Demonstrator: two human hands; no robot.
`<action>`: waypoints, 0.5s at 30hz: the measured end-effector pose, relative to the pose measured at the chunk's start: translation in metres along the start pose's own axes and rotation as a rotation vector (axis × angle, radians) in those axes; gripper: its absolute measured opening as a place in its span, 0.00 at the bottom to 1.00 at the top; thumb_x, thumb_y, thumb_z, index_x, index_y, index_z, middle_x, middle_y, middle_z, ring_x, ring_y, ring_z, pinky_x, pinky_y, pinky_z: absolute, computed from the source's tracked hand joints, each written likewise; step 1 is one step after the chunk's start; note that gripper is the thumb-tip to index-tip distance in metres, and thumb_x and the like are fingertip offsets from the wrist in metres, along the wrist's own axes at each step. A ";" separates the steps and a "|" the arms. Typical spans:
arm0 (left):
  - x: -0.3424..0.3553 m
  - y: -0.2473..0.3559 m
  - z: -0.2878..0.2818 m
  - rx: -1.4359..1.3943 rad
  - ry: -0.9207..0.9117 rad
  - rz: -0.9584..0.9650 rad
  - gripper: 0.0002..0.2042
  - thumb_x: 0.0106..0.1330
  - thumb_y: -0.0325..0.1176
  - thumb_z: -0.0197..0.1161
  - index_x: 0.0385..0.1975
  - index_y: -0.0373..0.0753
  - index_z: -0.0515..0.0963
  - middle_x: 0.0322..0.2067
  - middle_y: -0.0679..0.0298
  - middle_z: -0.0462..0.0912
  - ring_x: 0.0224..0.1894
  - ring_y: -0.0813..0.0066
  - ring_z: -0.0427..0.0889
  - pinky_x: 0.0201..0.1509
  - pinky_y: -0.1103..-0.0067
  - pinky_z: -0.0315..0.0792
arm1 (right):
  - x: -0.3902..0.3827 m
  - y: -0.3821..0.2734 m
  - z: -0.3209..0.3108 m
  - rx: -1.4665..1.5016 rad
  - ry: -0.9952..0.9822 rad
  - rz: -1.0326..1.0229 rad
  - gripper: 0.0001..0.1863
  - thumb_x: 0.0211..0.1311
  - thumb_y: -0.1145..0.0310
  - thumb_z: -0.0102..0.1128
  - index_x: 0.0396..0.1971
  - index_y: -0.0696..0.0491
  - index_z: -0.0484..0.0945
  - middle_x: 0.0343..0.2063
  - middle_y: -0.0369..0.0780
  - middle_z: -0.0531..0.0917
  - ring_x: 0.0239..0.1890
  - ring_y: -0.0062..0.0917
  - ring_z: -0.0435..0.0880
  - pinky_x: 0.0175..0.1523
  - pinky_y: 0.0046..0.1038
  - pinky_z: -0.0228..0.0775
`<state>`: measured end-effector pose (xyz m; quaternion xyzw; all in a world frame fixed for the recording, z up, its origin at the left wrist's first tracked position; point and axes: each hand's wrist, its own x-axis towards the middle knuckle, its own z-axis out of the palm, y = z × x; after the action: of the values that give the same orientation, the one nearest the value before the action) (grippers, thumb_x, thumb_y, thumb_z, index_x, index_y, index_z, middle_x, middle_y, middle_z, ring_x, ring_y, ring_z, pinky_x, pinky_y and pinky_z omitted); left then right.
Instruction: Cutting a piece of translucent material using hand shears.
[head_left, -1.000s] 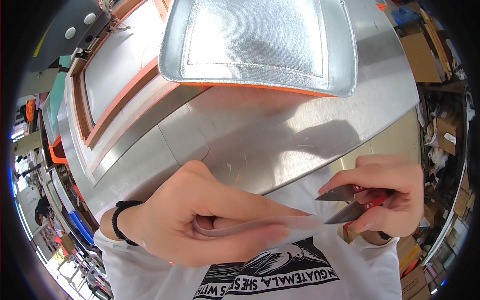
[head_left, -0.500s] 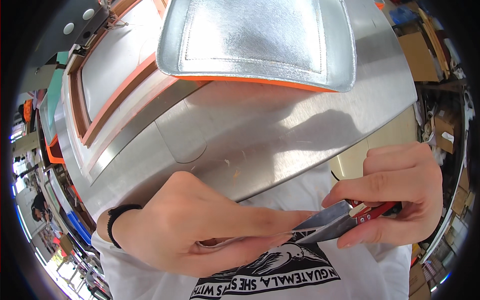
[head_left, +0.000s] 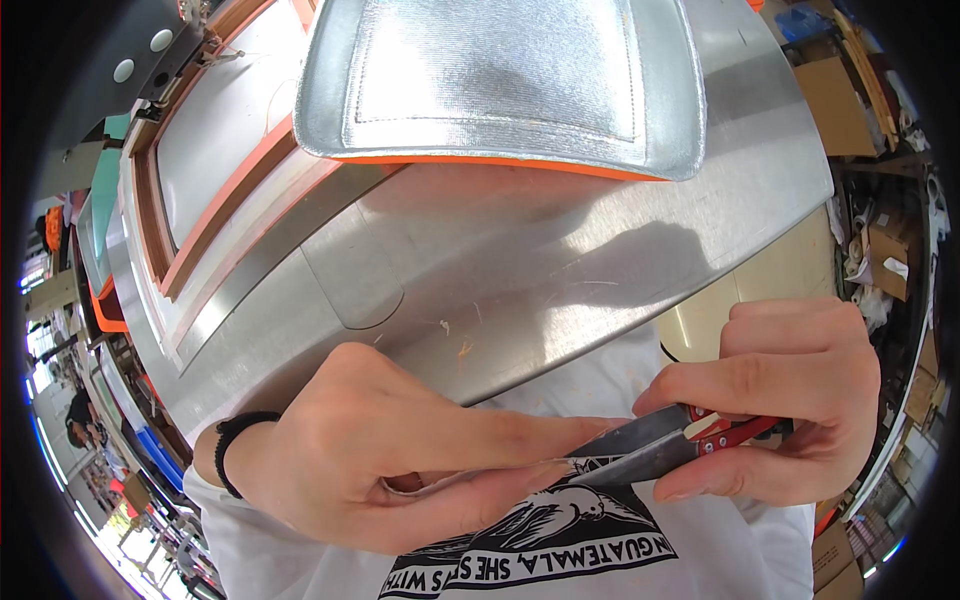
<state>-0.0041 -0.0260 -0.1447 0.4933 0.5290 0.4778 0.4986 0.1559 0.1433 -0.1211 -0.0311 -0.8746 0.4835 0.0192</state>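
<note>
In my right hand (head_left: pixel 790 400) is a pair of snips (head_left: pixel 655 440) with red handles and broad steel blades, held between fingers and thumb. The blades stand a little apart and point left, their ends by the fingertips of my left hand (head_left: pixel 400 450). My left thumb and forefinger pinch together on a thin, pale edge, mostly hidden by the fingers. Both hands are in front of a white shirt with a black print. Beyond them, a silver foil-faced panel (head_left: pixel 500 75) with stitched seams and an orange edge lies over the metal table (head_left: pixel 520 250).
A wooden frame (head_left: pixel 225 195) around a white sheet lies on the table's left side. Small scraps (head_left: pixel 463 350) lie near the table's front edge. Cardboard boxes (head_left: pixel 835 110) and shelves line the right. At far left, a person (head_left: pixel 80 420) appears small.
My right hand and the snips have shifted slightly left and down, nearer my left fingertips. My left hand keeps its pinch. The silver panel sits slightly farther left in view.
</note>
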 end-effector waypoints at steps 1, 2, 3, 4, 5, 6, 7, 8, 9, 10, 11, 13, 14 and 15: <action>-0.002 0.000 0.002 0.012 0.021 0.007 0.13 0.40 0.19 0.54 0.29 0.25 0.78 0.07 0.60 0.73 0.06 0.81 0.70 0.09 0.88 0.58 | 0.000 0.000 0.000 0.000 0.001 -0.006 0.19 0.30 0.61 0.71 0.24 0.58 0.80 0.07 0.34 0.69 0.07 0.15 0.60 0.12 0.18 0.43; -0.002 -0.001 0.003 0.020 0.035 0.018 0.13 0.40 0.19 0.54 0.29 0.25 0.77 0.07 0.59 0.73 0.06 0.82 0.70 0.09 0.88 0.58 | 0.000 0.000 0.000 -0.002 0.003 -0.003 0.19 0.30 0.62 0.71 0.24 0.58 0.80 0.07 0.34 0.69 0.07 0.15 0.60 0.12 0.18 0.43; -0.002 -0.002 0.003 0.015 0.038 0.015 0.13 0.40 0.19 0.54 0.29 0.25 0.77 0.06 0.60 0.72 0.05 0.82 0.69 0.08 0.88 0.57 | 0.000 0.000 0.000 -0.003 0.005 0.000 0.19 0.30 0.62 0.71 0.24 0.58 0.80 0.07 0.33 0.69 0.07 0.15 0.60 0.12 0.18 0.43; -0.002 -0.002 0.003 0.011 0.042 0.010 0.13 0.40 0.19 0.54 0.29 0.25 0.77 0.06 0.60 0.72 0.05 0.83 0.68 0.08 0.88 0.56 | 0.000 0.000 0.000 -0.001 0.004 0.004 0.19 0.30 0.62 0.71 0.24 0.58 0.80 0.07 0.33 0.69 0.07 0.15 0.60 0.12 0.18 0.43; -0.001 -0.002 0.003 0.008 0.034 0.005 0.13 0.40 0.19 0.54 0.29 0.24 0.77 0.06 0.61 0.72 0.05 0.83 0.67 0.08 0.87 0.56 | 0.000 0.001 0.000 0.001 0.005 0.008 0.19 0.30 0.62 0.71 0.24 0.58 0.80 0.06 0.33 0.69 0.07 0.15 0.60 0.12 0.18 0.43; -0.001 -0.001 0.002 0.005 0.027 -0.001 0.13 0.41 0.19 0.54 0.30 0.24 0.77 0.06 0.61 0.71 0.04 0.84 0.66 0.08 0.87 0.55 | 0.000 0.001 0.000 0.004 0.006 0.012 0.18 0.30 0.62 0.71 0.24 0.58 0.80 0.06 0.33 0.69 0.07 0.15 0.60 0.12 0.18 0.43; 0.000 0.001 0.000 0.002 0.008 -0.008 0.13 0.41 0.19 0.55 0.30 0.25 0.77 0.05 0.62 0.71 0.04 0.84 0.65 0.08 0.87 0.54 | 0.000 0.001 0.001 0.005 0.008 0.015 0.18 0.30 0.62 0.71 0.24 0.58 0.80 0.06 0.33 0.69 0.07 0.15 0.60 0.12 0.18 0.43; 0.001 0.002 -0.001 -0.002 -0.012 -0.012 0.13 0.41 0.19 0.55 0.30 0.25 0.77 0.05 0.63 0.70 0.04 0.85 0.64 0.07 0.87 0.53 | 0.000 0.001 0.001 0.001 0.011 0.021 0.18 0.30 0.62 0.71 0.24 0.58 0.80 0.06 0.33 0.69 0.07 0.15 0.59 0.12 0.18 0.43; 0.002 0.001 -0.002 0.001 -0.016 -0.014 0.13 0.42 0.19 0.56 0.30 0.25 0.77 0.05 0.63 0.69 0.03 0.85 0.63 0.07 0.86 0.52 | 0.000 0.001 0.001 -0.003 0.013 0.026 0.18 0.30 0.63 0.71 0.24 0.58 0.80 0.06 0.33 0.69 0.07 0.15 0.59 0.12 0.18 0.43; 0.002 0.001 -0.002 0.005 -0.019 -0.016 0.13 0.42 0.19 0.56 0.30 0.25 0.77 0.04 0.64 0.69 0.03 0.85 0.61 0.07 0.86 0.51 | 0.000 0.001 0.001 -0.012 0.014 0.031 0.18 0.30 0.63 0.71 0.24 0.58 0.80 0.06 0.33 0.69 0.07 0.15 0.59 0.12 0.18 0.43; 0.002 0.002 -0.002 0.012 -0.019 -0.019 0.12 0.42 0.19 0.57 0.30 0.25 0.77 0.04 0.65 0.68 0.03 0.86 0.60 0.07 0.86 0.50 | 0.000 0.001 0.001 -0.013 0.014 0.030 0.18 0.30 0.63 0.71 0.24 0.58 0.80 0.06 0.33 0.68 0.07 0.15 0.59 0.12 0.18 0.43; 0.000 0.002 0.000 0.012 0.002 -0.019 0.12 0.43 0.19 0.57 0.31 0.25 0.77 0.04 0.66 0.68 0.03 0.86 0.60 0.07 0.86 0.50 | -0.001 0.000 0.001 -0.012 0.017 0.024 0.18 0.30 0.62 0.70 0.24 0.58 0.80 0.06 0.33 0.68 0.07 0.15 0.59 0.12 0.18 0.43; 0.000 0.001 0.000 0.007 0.008 -0.017 0.12 0.43 0.19 0.57 0.31 0.25 0.77 0.04 0.66 0.67 0.03 0.86 0.60 0.07 0.86 0.50 | -0.001 0.001 0.002 -0.014 0.021 0.027 0.19 0.30 0.62 0.70 0.24 0.58 0.80 0.06 0.33 0.68 0.07 0.15 0.59 0.12 0.18 0.43; 0.001 -0.001 -0.001 0.001 0.002 -0.024 0.12 0.43 0.19 0.57 0.31 0.25 0.77 0.04 0.66 0.67 0.03 0.86 0.60 0.07 0.86 0.49 | -0.001 0.002 0.003 -0.015 0.025 0.031 0.19 0.30 0.62 0.70 0.24 0.59 0.80 0.06 0.33 0.68 0.07 0.15 0.59 0.12 0.18 0.43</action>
<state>-0.0050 -0.0255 -0.1453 0.4867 0.5355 0.4721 0.5035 0.1565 0.1420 -0.1239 -0.0511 -0.8773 0.4767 0.0226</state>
